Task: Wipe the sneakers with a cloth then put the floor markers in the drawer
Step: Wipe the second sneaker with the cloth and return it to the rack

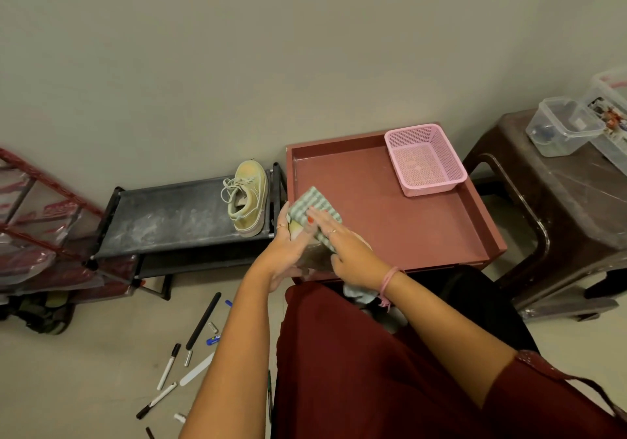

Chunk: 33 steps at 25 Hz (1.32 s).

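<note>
over the red drawer (390, 208) your left hand (288, 252) held a sneaker (314, 259), right hand (342, 252) pressing the checked cloth (315, 203) flat: wiping step. second sneaker (247, 197) waited on the rack (176, 218); markers (169, 367) lay on the floor.

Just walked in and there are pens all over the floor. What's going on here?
A person is wiping a sneaker over the red tray. The left hand steadies the sneaker while the right hand presses a checked cloth on it with flat fingers. A second sneaker sits on the black rack. The markers lie on the floor, not yet put away.
</note>
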Tool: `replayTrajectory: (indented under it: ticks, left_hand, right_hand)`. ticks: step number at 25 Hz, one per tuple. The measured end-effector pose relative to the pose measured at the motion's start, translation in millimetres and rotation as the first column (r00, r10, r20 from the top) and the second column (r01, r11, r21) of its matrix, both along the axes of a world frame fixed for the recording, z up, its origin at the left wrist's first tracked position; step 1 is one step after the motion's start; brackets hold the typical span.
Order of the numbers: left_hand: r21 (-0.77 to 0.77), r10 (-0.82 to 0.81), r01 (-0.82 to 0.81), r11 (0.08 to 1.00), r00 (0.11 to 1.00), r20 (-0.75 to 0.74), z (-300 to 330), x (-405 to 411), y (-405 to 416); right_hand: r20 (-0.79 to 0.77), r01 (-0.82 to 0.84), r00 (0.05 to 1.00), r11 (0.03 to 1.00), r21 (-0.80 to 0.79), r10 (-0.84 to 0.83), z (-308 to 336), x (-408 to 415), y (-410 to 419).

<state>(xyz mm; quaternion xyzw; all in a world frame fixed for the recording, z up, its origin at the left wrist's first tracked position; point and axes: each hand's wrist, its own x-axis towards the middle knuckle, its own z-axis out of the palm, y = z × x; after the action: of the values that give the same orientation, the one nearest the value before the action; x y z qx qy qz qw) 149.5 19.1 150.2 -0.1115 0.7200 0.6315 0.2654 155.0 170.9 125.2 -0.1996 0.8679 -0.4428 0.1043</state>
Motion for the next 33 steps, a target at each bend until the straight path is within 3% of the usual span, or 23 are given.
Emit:
replayTrajectory:
  ticks: [3,7,11,15,18,21,26,30,33]
  left_hand:
    - [-0.036,0.040,-0.037,0.999,0.997,0.072,1.7,2.0,-6.7]
    - [-0.100,0.127,-0.121,0.988,0.991,0.052,-4.0,6.9,-7.8]
    - [-0.092,0.146,-0.148,0.985,0.989,-0.027,-5.2,11.3,-2.0]
    - [-0.100,0.183,-0.202,0.974,0.968,-0.174,-16.5,9.3,8.7]
    - [-0.042,0.267,-0.278,0.960,0.948,-0.173,-26.3,9.0,24.0]
    - [0.045,0.390,-0.388,0.921,0.918,-0.073,-29.0,7.3,31.6]
    - [0.035,0.419,-0.418,0.908,0.908,-0.007,-33.3,8.2,34.1]
    - [0.039,0.447,-0.447,0.894,0.895,0.004,-35.4,10.4,41.5]
    - [0.040,0.494,-0.494,0.868,0.869,0.007,-40.2,6.0,40.2]
  right_hand:
    - [0.001,0.014,1.000,0.986,0.164,-0.015,-20.7,-3.1,16.5]
    - [0.180,-0.021,0.982,0.923,0.385,-0.052,-44.8,-24.2,41.9]
    - [0.248,0.008,0.966,0.971,0.240,-0.069,-17.8,-35.7,15.6]
    - [0.065,0.123,0.991,0.991,-0.053,-0.120,-4.0,0.6,-4.2]
    - [-0.062,0.102,0.993,0.993,0.052,-0.099,-33.6,18.3,13.2]
    - [-0.032,0.176,0.984,0.967,0.186,-0.173,-55.1,14.6,30.0]
    - [0.087,0.273,0.944,0.903,0.332,-0.317,-56.6,-27.5,39.7]
    - [0.227,0.301,0.893,0.890,0.343,-0.389,-45.0,-30.8,37.5]
    - [0.260,0.187,0.934,0.954,0.236,-0.247,-23.7,0.8,6.8]
